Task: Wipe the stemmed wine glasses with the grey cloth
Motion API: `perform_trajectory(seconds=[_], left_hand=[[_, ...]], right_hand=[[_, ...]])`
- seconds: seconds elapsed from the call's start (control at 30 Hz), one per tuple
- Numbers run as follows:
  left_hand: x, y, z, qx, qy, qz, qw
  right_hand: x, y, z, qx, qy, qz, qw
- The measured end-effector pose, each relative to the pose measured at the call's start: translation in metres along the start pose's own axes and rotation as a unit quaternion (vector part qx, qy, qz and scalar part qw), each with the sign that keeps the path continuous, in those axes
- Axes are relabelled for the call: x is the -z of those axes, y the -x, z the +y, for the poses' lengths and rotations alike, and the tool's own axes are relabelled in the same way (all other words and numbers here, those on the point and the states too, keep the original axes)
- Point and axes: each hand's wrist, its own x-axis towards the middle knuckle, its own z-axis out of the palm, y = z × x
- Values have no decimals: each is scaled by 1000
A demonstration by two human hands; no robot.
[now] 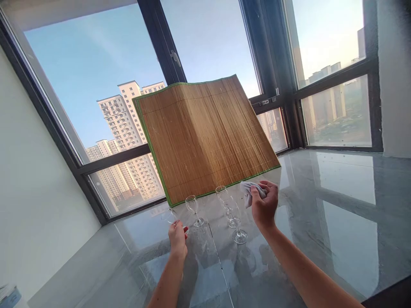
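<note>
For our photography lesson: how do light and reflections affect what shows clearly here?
In the head view, bright reflections of the windows glare on the glossy tiles; the bamboo mat shows a pale sheen; the wine glass in the left hand is barely outlined.

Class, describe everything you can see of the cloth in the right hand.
The cloth is whitish-grey and looks like soft fabric, crumpled into folds. The right hand grips it between thumb and fingers, hiding part of it; a loose end hangs at its left. It is right of the upright stemmed glasses, near the mat.
</note>
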Motion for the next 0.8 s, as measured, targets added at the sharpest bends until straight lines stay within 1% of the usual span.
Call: perform_trajectory(seconds=[0.07, 0.13, 0.23, 0.3, 0.33, 0.4, 0.47, 0.5, 0.57, 0.63, 0.67, 0.7, 0.73, 0.8], left_hand=[[-6, 12, 8, -45, -2, -8, 999], [-12, 26, 16, -122, -13, -31, 992], [-20, 47, 25, -226, -55, -64, 971], [-22, 57, 29, -284, -95, -58, 952], [-22, 61, 30, -321, -119, -44, 939], [-21, 66, 32, -410, -173, -14, 896], [-19, 68, 34, -484, -224, 6, 846], [-18, 68, 35, -506, -244, 11, 827], [-15, 67, 35, -523, -269, 2, 809], [-12, 66, 32, -528, -283, -37, 800], [-11, 66, 30, -531, -289, -70, 793], [-10, 66, 28, -536, -295, -108, 784], [-9, 67, 26, -542, -298, -142, 773], [-10, 70, 22, -561, -295, -184, 752]], right_hand=[[0, 4, -10, 33, -12, -4, 999], [0, 11, -21, 85, -26, -19, 996], [1, 22, -34, 152, -35, -59, 986], [1, 30, -39, 189, -35, -85, 978], [2, 35, -41, 211, -36, -101, 972], [3, 46, -44, 264, -48, -146, 952], [4, 58, -48, 324, -67, -216, 919], [5, 65, -50, 353, -69, -259, 896], [6, 76, -55, 404, -50, -352, 843], [6, 85, -58, 433, -15, -423, 796], [6, 87, -58, 437, 0, -440, 785], [5, 88, -58, 438, 10, -442, 783], [5, 89, -57, 436, 13, -432, 790], [4, 86, -55, 421, 4, -393, 817]])
